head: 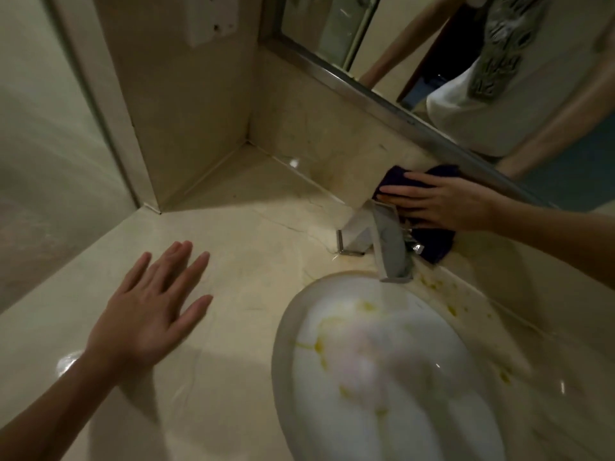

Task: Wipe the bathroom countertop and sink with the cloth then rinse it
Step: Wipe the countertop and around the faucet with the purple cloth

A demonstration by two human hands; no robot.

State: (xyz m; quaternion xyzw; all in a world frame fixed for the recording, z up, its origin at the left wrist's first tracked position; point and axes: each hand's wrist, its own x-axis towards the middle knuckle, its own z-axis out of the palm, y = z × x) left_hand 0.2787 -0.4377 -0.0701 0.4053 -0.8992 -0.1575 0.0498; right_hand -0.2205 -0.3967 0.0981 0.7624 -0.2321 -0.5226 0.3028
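A dark cloth (432, 242) lies against the low backsplash behind the chrome faucet (382, 241). My right hand (439, 201) presses flat on the cloth with straight fingers. My left hand (156, 304) hovers or rests open over the beige marble countertop (239, 261), fingers spread. The white oval sink (289, 344) sits at lower right, streaked with yellow stains. Water runs from the faucet into the basin. Yellow spots also mark the counter to the right of the faucet.
A metal-framed mirror (399, 104) runs above the backsplash and reflects a person's arm and shirt. A wall corner and a white socket plate (213, 18) stand at the back left. A glass panel borders the counter on the left.
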